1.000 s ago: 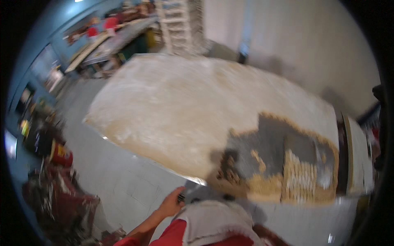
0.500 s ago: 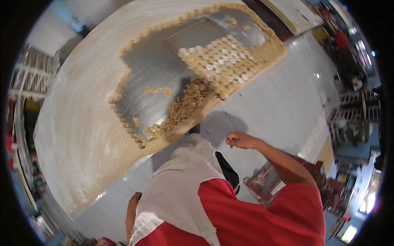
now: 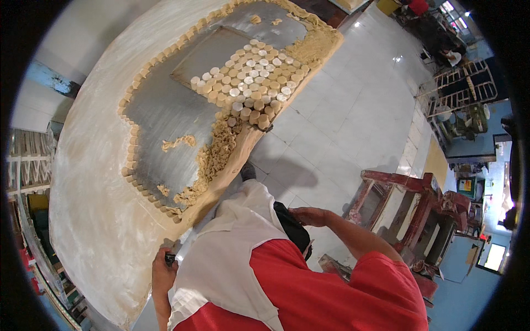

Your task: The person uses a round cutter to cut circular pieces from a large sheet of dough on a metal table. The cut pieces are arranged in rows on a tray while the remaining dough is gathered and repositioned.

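At the table's near edge, my left hand is closed around a small black object that shows only in part; its kind I cannot make out. At the right side of my white apron, my right hand has its fingers bent at the upper edge of a black pouch-like thing. Beyond my hands a metal sheet lies on the floured table. Several round dough pieces stand in rows on it, some with white tops. Crumbly dough is heaped along the near edge.
A strip of dough discs lines the sheet's far edge. Smooth dough covers its far right corner. On the tiled floor to the right stands a dark red machine frame. Slatted racks stand at the far left.
My view has turned, shifting the table leftward. My left hand has come up beside the table edge with the small black object showing. My right hand has moved down to the black pouch-like thing.
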{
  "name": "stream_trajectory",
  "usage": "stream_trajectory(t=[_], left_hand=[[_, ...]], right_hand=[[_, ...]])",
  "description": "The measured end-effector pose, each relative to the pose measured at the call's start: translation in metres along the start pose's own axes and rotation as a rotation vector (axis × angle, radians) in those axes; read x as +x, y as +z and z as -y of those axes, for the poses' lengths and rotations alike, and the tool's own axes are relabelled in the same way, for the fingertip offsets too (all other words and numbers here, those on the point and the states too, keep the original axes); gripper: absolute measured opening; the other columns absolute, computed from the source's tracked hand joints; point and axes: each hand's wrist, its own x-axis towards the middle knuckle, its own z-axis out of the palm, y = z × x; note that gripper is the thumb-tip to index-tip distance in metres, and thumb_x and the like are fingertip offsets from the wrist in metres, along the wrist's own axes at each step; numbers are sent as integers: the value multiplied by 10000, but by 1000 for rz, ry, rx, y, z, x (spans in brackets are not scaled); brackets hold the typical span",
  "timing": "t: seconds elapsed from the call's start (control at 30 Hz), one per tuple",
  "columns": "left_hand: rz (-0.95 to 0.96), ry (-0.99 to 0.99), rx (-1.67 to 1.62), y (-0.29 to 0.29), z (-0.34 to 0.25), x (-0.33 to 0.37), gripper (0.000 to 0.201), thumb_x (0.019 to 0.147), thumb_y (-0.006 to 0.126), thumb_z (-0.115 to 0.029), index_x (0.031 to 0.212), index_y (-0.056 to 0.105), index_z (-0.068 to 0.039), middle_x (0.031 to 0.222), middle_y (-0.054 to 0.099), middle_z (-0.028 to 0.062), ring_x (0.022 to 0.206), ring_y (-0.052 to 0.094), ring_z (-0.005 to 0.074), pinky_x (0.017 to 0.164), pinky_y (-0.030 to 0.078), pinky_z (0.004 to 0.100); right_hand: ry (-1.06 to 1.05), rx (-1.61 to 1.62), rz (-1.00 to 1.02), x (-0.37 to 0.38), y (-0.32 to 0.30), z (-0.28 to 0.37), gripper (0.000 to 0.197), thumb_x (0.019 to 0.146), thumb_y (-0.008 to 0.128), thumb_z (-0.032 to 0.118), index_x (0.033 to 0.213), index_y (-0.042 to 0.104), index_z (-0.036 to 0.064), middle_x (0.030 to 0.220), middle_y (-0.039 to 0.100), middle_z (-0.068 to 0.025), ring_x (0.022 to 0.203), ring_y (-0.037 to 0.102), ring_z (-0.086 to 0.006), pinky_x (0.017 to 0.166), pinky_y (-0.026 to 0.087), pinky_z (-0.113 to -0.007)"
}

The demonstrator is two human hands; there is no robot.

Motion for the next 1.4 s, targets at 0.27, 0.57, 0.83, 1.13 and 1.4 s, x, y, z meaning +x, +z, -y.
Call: stream_trajectory(t=[0.27, 0.57, 0.83, 1.13, 1.4], left_hand=[[2, 85, -72, 0, -11, 12, 484, 827, 759, 51, 1284, 614, -15, 1053, 707, 216, 977, 706, 369, 901, 560, 423], [52, 22, -101, 0, 31, 17, 503, 828, 811, 19, 1289, 617, -32, 1040, 718, 217, 995, 724, 371, 892, 570, 414], [25, 247, 161, -41, -40, 18, 518, 850, 815, -72, 1319, 595, -62, 990, 727, 227, 976, 735, 423, 851, 578, 464], [-327, 156, -186, -102, -83, 103, 501, 983, 757, -250, 1364, 493, -59, 901, 705, 231, 831, 711, 440, 750, 550, 507], [-443, -29, 19, -139, -100, 240, 522, 953, 787, -355, 1231, 482, -35, 797, 664, 204, 702, 695, 395, 648, 528, 500]], right_hand=[[-104, -144, 43, 5, -10, 16, 626, 1099, 549, 599, 1454, 651, 93, 1336, 723, -18, 1186, 640, -154, 1046, 488, -363], [-18, -90, -39, 32, -31, -43, 485, 1092, 579, 496, 1374, 709, 122, 1232, 740, -6, 1066, 651, -148, 962, 519, -381], [-611, -503, -869, 56, -44, 73, 254, 1038, 671, 228, 1156, 740, 14, 938, 752, -112, 838, 683, -197, 758, 566, -379], [-894, -1020, -303, 88, 162, 301, 262, 1058, 695, 213, 1222, 713, 9, 1056, 739, -80, 936, 699, -178, 886, 586, -352], [-1079, -1322, -275, 298, 200, 415, 322, 946, 762, 190, 1222, 695, 39, 1204, 693, -167, 1055, 697, -354, 943, 568, -499]])
